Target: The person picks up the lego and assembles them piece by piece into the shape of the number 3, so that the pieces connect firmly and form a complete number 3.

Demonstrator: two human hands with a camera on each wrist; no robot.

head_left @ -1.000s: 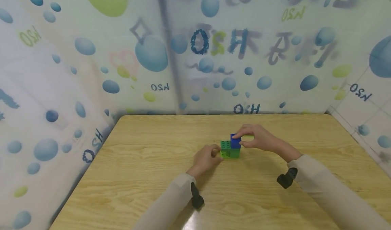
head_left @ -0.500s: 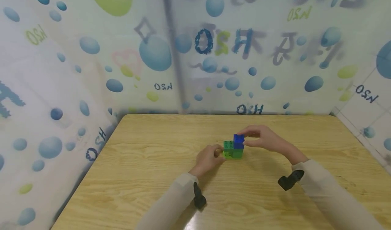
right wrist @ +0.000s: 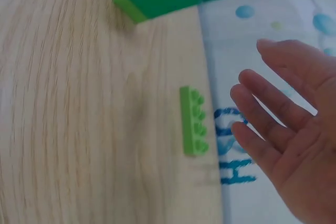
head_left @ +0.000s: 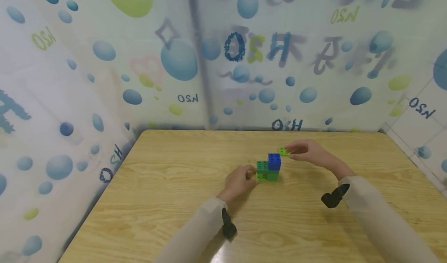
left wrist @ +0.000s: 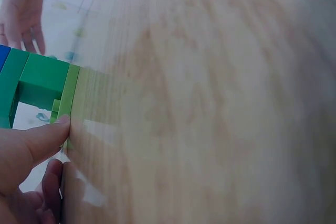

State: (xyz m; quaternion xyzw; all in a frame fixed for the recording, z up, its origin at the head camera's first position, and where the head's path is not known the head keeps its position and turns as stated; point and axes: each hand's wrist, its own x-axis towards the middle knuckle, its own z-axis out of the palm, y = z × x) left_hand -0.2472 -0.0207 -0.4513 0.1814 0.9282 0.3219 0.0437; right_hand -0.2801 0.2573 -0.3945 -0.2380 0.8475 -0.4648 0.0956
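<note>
Now, block stack [head_left: 270, 172]: on the counter [head_left: 174, 170], blue block [head_left: 274, 162] topping its right end.
Left grip [head_left: 238, 180]: at the stack's left end, thumb and finger pinching its lime base [left wrist: 68, 90]; steadying it, I'd judge.
Right grip [head_left: 312, 153]: behind the stack to its right, fingers parted, holding nothing.
Loose lime plate [right wrist: 188, 121]: behind the stack, studs up, near the right fingers.
Step in hand: reaching for that plate, I think; next calls for lowering and pinching its sides.
Changed: half a second ago I had the right grip at the blue block; the left hasn't shifted.
</note>
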